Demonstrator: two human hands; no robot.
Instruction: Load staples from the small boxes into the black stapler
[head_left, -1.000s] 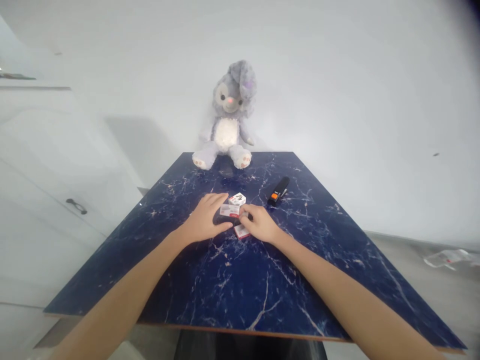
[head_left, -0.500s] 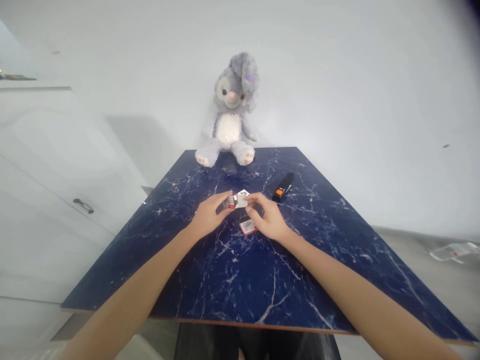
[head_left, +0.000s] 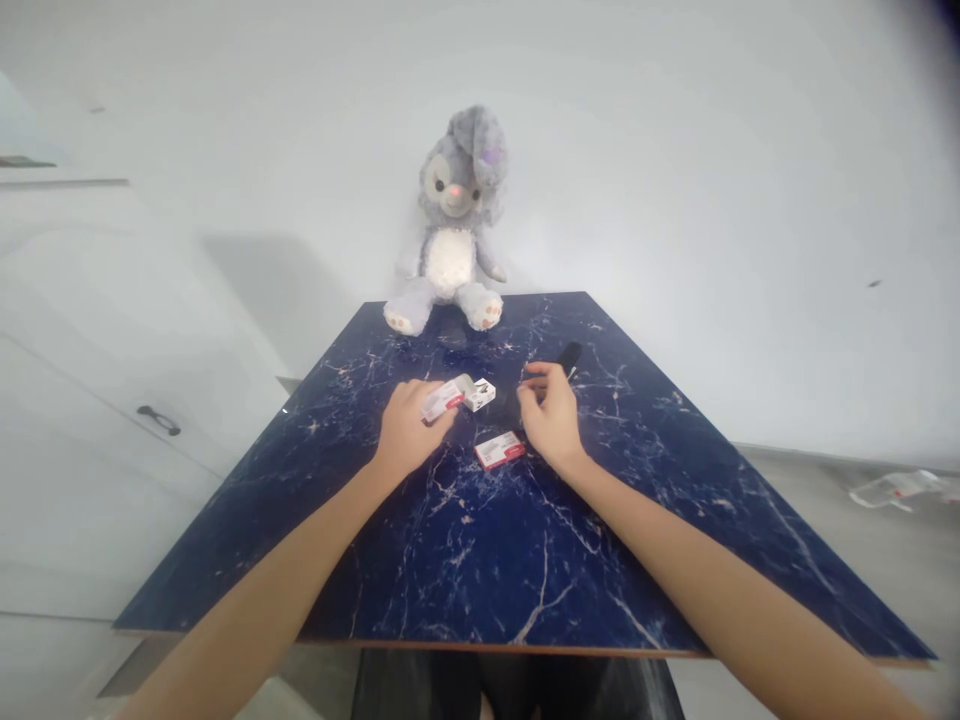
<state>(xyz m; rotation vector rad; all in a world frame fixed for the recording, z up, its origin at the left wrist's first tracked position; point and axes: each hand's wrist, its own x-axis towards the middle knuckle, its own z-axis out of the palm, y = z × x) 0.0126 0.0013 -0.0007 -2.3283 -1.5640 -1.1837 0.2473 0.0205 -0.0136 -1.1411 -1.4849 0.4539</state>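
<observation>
My left hand (head_left: 409,425) is closed around a small red-and-white cardboard box (head_left: 444,399), whose right end flap stands up. Just right of that flap, a small white box with dark print (head_left: 481,395) lies on the table. Another red-and-white box (head_left: 499,451) lies flat nearer to me, between the hands. My right hand (head_left: 551,410) hovers to the right with thumb and fingers curved and apart, nothing visible between them. Behind it, a black stapler (head_left: 571,355) is mostly hidden by the fingers.
A grey plush toy (head_left: 454,230) sits at the far edge of the blue marbled table (head_left: 465,560), against the white wall. White cabinets with a dark handle (head_left: 158,419) stand at left. A clear plastic item (head_left: 900,490) lies on the floor at right.
My right hand has moved right, away from the box in my left hand, and now covers most of the stapler. The left-hand box is tilted, its flap showing. The view has shifted slightly.
</observation>
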